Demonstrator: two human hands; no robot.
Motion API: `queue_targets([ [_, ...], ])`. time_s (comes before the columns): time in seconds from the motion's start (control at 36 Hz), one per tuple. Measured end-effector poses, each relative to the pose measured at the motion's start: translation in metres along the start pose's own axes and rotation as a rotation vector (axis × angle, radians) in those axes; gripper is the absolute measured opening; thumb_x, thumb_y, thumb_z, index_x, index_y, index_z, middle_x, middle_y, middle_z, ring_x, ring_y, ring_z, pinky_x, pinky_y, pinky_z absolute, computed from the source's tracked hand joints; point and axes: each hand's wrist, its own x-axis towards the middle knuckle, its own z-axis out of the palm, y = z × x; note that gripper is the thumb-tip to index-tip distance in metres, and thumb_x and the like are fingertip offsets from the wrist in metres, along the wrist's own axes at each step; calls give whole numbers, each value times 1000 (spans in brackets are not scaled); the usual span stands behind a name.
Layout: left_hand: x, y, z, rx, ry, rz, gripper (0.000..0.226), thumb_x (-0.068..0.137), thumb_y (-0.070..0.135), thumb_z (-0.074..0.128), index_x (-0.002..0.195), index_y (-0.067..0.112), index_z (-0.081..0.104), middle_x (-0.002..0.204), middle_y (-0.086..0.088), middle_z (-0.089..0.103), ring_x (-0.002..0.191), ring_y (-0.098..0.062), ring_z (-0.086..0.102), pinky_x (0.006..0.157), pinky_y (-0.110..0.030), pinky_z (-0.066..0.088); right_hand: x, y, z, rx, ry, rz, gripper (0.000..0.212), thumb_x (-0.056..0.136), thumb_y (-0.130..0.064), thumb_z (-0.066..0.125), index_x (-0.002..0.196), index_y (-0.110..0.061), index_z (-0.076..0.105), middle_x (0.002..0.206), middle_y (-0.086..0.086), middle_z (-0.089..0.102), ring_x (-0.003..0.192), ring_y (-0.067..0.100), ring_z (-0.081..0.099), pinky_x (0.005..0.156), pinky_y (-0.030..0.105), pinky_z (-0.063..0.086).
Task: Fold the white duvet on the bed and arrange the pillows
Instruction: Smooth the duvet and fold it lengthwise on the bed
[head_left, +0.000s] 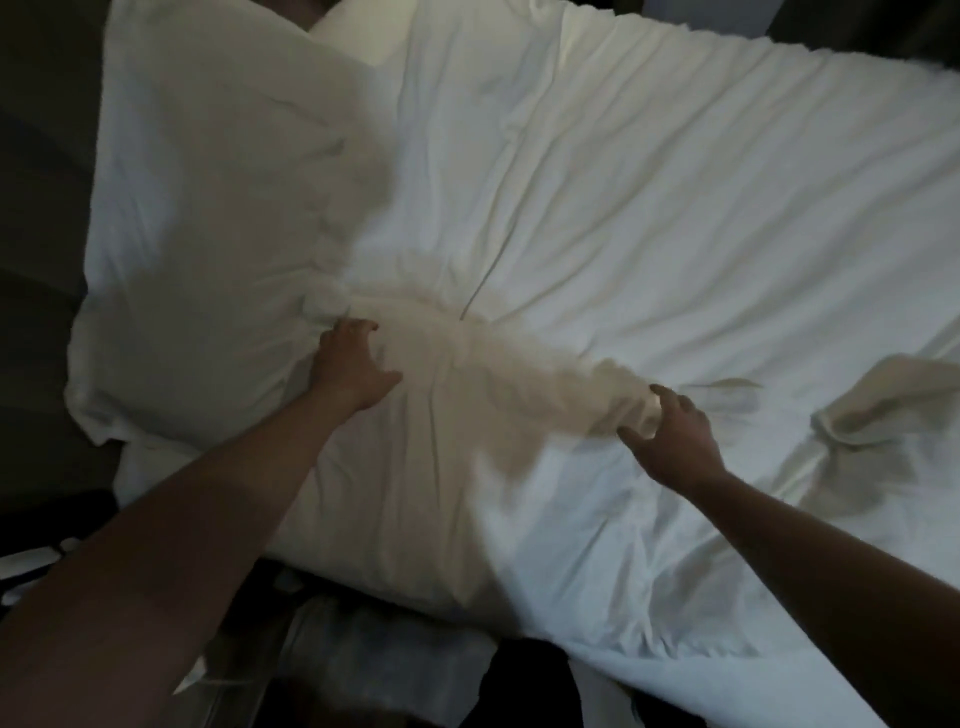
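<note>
The white duvet (649, 208) covers most of the bed, wrinkled, with creases running toward its middle. A large white pillow (208, 234) lies at the left, and a second pillow (358, 31) peeks out at the top behind it. My left hand (353, 369) rests on the fabric at the pillow's right edge, fingers spread and curled into the cloth. My right hand (670, 436) sits lower right with fingers apart, touching a raised, blurred bunch of duvet (618, 384). Whether it grips that bunch is unclear.
A folded-up hump of duvet (883, 405) rises near the right edge. Dark floor and wall lie to the left (41, 260). Below the bed's near edge sit dim items, including something grey (374, 654).
</note>
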Motion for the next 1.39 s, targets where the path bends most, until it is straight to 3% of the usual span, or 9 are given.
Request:
queue_targets([
  [0.14, 35, -14, 29, 23, -125, -190, 122, 51, 71, 79, 149, 21, 26, 151, -9, 38, 134, -39, 43, 107, -46, 39, 61, 20, 11, -165, -65, 8, 110, 68, -70, 71, 152, -23, 17, 155, 3, 34, 143, 30, 29, 111, 50, 34],
  [0.28, 44, -22, 44, 87, -132, -174, 55, 86, 55, 65, 127, 20, 58, 132, -13, 61, 122, -33, 57, 100, -41, 44, 85, 32, 23, -369, -101, -47, 56, 80, -69, 59, 123, -31, 55, 126, 4, 63, 121, 28, 55, 98, 41, 41],
  [0.44, 38, -45, 3, -11, 344, 75, 50, 98, 38, 37, 107, -1, 68, 101, -29, 69, 92, -46, 66, 78, -46, 51, 77, -17, -16, -152, 254, -343, 54, 94, -60, 41, 90, -14, 70, 88, 18, 72, 88, 38, 68, 69, 38, 50],
  [0.61, 64, -68, -82, 50, 735, 95, 39, 101, 26, 47, 99, -7, 68, 93, -31, 68, 83, -48, 65, 73, -48, 51, 108, -113, -87, 20, 471, -502, 43, 93, -54, 52, 78, -14, 60, 75, 14, 68, 80, 38, 67, 62, 36, 47],
  [0.78, 112, -28, -89, 104, 316, 93, 38, 100, 32, 51, 124, 5, 64, 125, -23, 63, 115, -40, 58, 94, -43, 46, 158, -127, -85, -259, 157, -239, 49, 93, -57, 48, 103, -14, 67, 112, 19, 68, 106, 36, 63, 86, 39, 51],
  [0.92, 127, -4, -49, 141, 106, 27, 12, 88, 16, 59, 96, 11, 67, 107, -20, 65, 102, -38, 63, 81, -40, 52, 158, -98, -44, -508, 17, -81, 43, 97, -49, 39, 123, -20, 58, 129, 12, 61, 121, 32, 56, 105, 48, 36],
  [1.11, 121, -15, -34, -131, 262, -88, 30, 86, 16, 63, 115, 10, 56, 118, -19, 60, 107, -39, 58, 88, -41, 48, 151, -64, -36, -333, 324, -272, 54, 92, -52, 30, 104, -10, 61, 102, 21, 68, 97, 39, 62, 92, 44, 41],
  [1.25, 45, -14, -3, -67, 389, 86, 73, 71, 24, 75, 134, 5, 44, 142, -21, 42, 128, -40, 42, 106, -45, 33, 112, -16, -34, -74, 533, -395, 65, 86, -39, 65, 134, 1, 46, 131, 23, 50, 118, 40, 48, 101, 50, 41],
  [1.39, -93, -15, 67, -66, 12, 376, 64, 62, 41, 64, 122, 19, 58, 140, -9, 50, 126, -31, 48, 104, -38, 36, 3, 49, -4, 21, 405, -147, 77, 71, -59, 68, 127, -9, 50, 126, 15, 51, 111, 37, 51, 93, 48, 43],
])
